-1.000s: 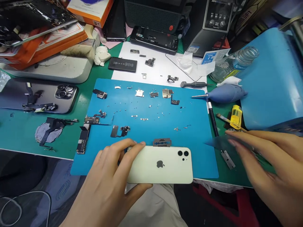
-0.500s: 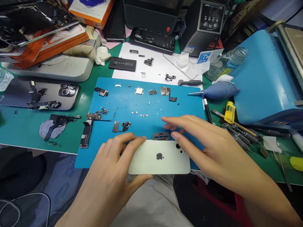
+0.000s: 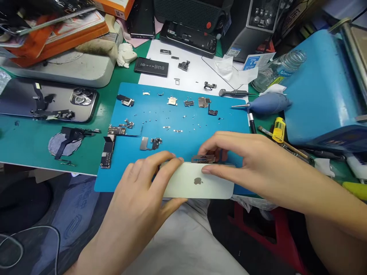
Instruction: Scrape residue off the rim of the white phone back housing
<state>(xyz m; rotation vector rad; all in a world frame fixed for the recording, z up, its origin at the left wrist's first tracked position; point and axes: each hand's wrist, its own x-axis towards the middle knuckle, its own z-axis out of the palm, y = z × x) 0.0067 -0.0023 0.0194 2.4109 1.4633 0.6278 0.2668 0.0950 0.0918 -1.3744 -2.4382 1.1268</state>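
A pale green smartphone (image 3: 186, 183) with a dark apple logo lies back side up at the near edge of the blue mat. My left hand (image 3: 146, 187) grips its left end, thumb under the near edge and fingers on the far edge. A razor blade (image 3: 204, 159) stands along the phone's far long edge; whether it sits in the seam I cannot tell. My right hand (image 3: 243, 160) is closed over the phone's right part, thumb on its back and fingers curled behind the blade. That hand hides the camera lenses.
The blue mat (image 3: 129, 149) carries a logic board (image 3: 107, 152), tiny screws and small phone parts. Beyond lie a battery (image 3: 151, 67), a screwdriver (image 3: 235, 93) and a blue air blower (image 3: 268, 104). A dark phone (image 3: 57, 95) lies left; a glass jar (image 3: 282, 70) stands right.
My right hand has come down from above the phone, its thumb now on the phone's back and its fingers behind the blade. My left hand keeps its hold. The camera view has shifted slightly.
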